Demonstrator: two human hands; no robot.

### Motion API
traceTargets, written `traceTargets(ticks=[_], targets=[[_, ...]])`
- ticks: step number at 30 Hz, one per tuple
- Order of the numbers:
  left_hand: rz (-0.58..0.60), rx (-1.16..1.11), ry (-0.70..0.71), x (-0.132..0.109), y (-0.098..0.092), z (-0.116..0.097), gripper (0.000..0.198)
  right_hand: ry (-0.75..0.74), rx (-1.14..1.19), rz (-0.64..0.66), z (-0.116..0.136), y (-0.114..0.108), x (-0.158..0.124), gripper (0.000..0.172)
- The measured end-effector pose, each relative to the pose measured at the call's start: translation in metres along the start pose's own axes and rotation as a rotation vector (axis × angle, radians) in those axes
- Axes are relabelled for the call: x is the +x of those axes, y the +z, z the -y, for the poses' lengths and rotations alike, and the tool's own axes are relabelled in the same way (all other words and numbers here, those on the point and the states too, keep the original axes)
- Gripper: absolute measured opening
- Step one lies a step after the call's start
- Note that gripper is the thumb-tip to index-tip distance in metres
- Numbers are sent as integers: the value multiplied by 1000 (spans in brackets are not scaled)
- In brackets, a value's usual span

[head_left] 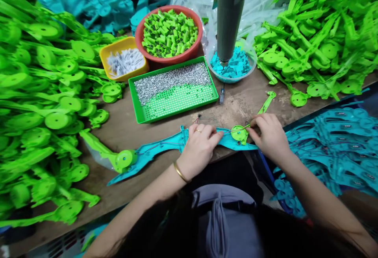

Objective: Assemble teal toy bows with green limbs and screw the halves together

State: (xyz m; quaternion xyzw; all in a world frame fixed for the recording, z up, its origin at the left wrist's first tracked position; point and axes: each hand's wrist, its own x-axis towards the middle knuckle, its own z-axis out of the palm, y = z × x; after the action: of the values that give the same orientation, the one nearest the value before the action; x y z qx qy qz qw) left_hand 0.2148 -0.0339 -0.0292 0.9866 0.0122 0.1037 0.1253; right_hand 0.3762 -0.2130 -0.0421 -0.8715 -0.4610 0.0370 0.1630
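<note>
A long curved blue plastic part (165,144) lies on the bench across my front, shaped like half of a toy bow. A green piece with a round wheel (125,159) sits on its left end, and another green wheel piece (239,133) lies at its right end. Thin wire (227,132) runs along the blue part. My left hand (201,142) rests over its middle, fingers closed at the wire. My right hand (267,134) pinches the wire beside the right wheel. The green arm (267,102) of that wheel piece extends behind these fingers.
A green tray (174,110) of small metal screws stands ahead, near a red bowl (169,55), a yellow tub (108,69) and a clear bowl (232,79). A power screwdriver (228,26) hangs above. Green parts (56,120) heap left; blue parts (339,144) lie right.
</note>
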Motion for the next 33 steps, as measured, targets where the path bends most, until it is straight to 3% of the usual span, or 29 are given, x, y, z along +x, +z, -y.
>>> traceTargets(ticks=[5,10,13,18,25,33], targets=[[175,-117,-8,13,0,14,34,-30,-70,9,9,-10,-1,4],[299,-208,-12,21,-5,21,35,-234,-73,-49,39,-12,-2,16],[333,-275,-19,23,-7,22,35,-321,-18,-9,50,1,0,18],[375,-277,2,25,-8,25,37,-311,41,-14,48,19,3,16],[429,-196,125,31,-7,33,34,-363,42,-5,44,16,2,22],[470,-85,201,37,-5,34,30,-456,-167,-32,49,16,-3,38]])
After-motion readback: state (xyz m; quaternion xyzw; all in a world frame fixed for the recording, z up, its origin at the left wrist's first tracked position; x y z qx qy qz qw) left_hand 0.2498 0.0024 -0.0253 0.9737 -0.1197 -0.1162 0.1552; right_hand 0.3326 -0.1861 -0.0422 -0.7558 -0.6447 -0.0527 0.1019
